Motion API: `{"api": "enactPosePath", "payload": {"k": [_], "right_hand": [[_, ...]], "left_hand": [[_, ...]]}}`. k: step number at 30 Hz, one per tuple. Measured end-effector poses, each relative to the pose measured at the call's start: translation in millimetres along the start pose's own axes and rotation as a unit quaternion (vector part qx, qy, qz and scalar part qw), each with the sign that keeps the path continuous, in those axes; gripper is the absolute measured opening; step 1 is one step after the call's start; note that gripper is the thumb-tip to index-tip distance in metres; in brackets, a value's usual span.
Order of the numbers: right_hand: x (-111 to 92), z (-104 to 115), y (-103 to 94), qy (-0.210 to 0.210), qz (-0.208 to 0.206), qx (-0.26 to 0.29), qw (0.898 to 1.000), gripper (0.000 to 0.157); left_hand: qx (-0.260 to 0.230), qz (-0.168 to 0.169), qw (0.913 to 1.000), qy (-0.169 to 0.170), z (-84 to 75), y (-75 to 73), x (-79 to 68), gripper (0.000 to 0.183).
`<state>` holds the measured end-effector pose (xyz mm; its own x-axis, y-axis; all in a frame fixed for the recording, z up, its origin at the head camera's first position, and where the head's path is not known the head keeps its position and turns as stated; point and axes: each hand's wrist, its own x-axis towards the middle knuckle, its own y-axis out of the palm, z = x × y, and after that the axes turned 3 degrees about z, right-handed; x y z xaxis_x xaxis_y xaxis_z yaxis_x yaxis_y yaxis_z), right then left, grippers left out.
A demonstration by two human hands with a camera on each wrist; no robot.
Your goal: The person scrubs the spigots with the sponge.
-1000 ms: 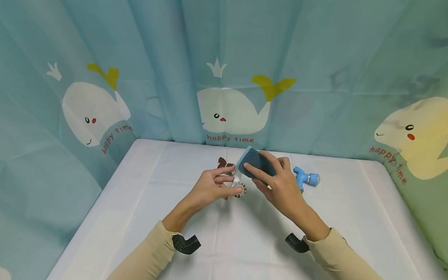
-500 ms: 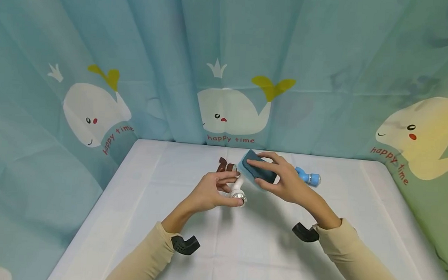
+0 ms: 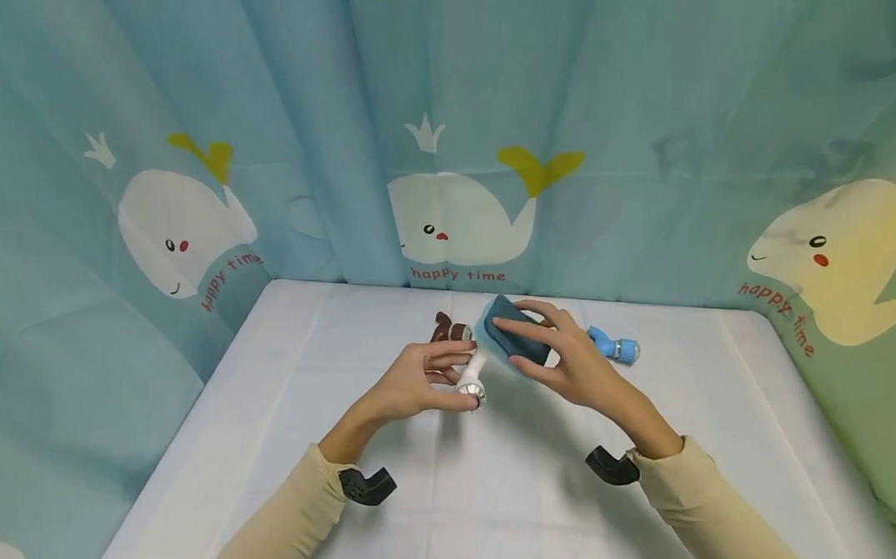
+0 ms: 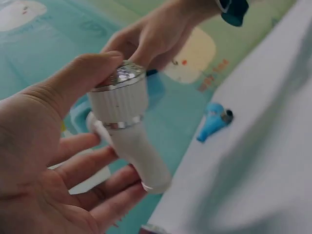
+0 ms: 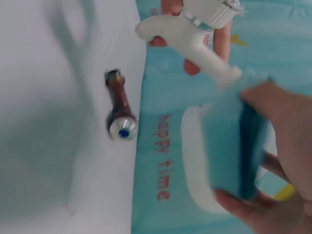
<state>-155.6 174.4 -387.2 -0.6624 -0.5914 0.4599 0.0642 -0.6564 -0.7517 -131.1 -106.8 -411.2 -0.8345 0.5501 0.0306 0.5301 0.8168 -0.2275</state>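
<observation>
A white plastic tap [image 4: 134, 141] with a ribbed, silver-capped knob is held up in my left hand [image 3: 412, 384]. In the left wrist view the thumb presses on the knob's cap while the fingertips support the body from below. My right hand [image 3: 583, 365] grips a two-tone blue sponge [image 3: 519, 334] between thumb and fingers. The right wrist view shows the sponge's lighter face [image 5: 224, 141] right at one end of the white tap. The sponge is blurred there, and the hand is partly cut off.
A brown tap [image 5: 119, 105] with a silver end lies on the white table [image 3: 321, 441], just behind my left hand. Farther right lies a light-blue tap [image 3: 614, 347]. A blue curtain [image 3: 313, 98] with whale prints hangs along the table's back edge.
The right forearm has swung outward to the right, and the sponge has tilted in that hand. The white tap has turned and dropped slightly in the left hand, its knob now nearer me.
</observation>
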Motion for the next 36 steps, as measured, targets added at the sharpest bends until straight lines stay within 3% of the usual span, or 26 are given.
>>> {"api": "enactPosePath", "payload": {"k": [4,6,11,14,17,20,23,26,30,33,36], "right_hand": [[-11.0,4.2,17.8,-0.01,-0.092,-0.031,0.995,0.056],[-17.2,10.9,33.5,-0.005,-0.119,-0.019,0.993,0.057],[-23.7,22.2,62.7,0.05,-0.143,0.017,0.988,0.058],[-25.2,23.8,63.7,0.071,-0.145,0.047,0.986,0.059],[-26.0,22.1,59.5,0.065,-0.113,0.047,0.99,0.057],[-29.6,16.1,54.1,0.063,-0.089,0.014,0.994,0.053],[-35.5,9.3,48.2,0.083,-0.092,0.004,0.992,0.053],[-39.9,6.2,43.6,0.096,-0.101,0.02,0.99,0.054],[-41.8,6.1,40.0,0.101,-0.096,0.024,0.99,0.055],[-42.7,6.5,36.5,0.105,-0.099,0.022,0.989,0.056],[-43.5,6.0,31.2,0.108,-0.107,0.024,0.988,0.056]], "left_hand": [[-0.079,-0.026,0.9965,-0.007,-1.2,0.2,1.5,0.074],[-0.126,-0.041,0.9911,-0.007,-1.5,0.5,2.3,0.074],[-0.215,-0.07,0.9742,0.01,-1.2,0.1,2.2,0.085],[-0.223,-0.084,0.971,0.016,-2.0,0.3,2.5,0.09],[-0.217,-0.092,0.9717,0.016,-2.6,0.7,3.0,0.09],[-0.24,-0.084,0.967,0.02,-1.2,1.6,3.5,0.093],[-0.295,-0.064,0.9528,0.032,2.0,2.2,3.9,0.097],[-0.344,-0.024,0.9377,0.045,5.3,3.2,4.8,0.101],[-0.374,0.02,0.9251,0.063,9.6,5.0,5.3,0.108],[-0.369,0.025,0.9265,0.069,10.9,7.0,6.1,0.103],[-0.347,0.003,0.9355,0.063,9.2,9.4,7.7,0.095]]}}
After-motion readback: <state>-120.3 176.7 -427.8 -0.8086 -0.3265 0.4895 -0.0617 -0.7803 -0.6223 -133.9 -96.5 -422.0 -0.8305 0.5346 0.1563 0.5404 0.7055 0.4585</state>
